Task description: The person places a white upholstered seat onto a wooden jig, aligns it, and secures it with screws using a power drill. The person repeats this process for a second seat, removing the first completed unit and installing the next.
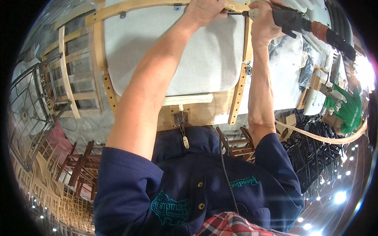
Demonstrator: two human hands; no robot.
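My right hand [264, 23] is wrapped around a black power screwdriver [293, 21] with an orange-red band, held sideways at the far right. Its thin dark bit [236, 13] points left, toward my left hand [204, 11]. That hand is closed at the far wooden rail [130, 5]; what its fingers hold is hidden. Below both hands lies a light grey upholstered panel [204, 59] with rounded near corners, set within a wooden frame. Small metal brackets [177, 7] show along the panel's far edge.
A toggle clamp [182, 120] sits at the frame's near side, against my front. Perforated wooden strips [237, 100] flank the panel. Wooden slats [69, 74] and a black wire rack [29, 114] stand left. Stacked dark chair frames [311, 145] and a person in green [348, 108] are right.
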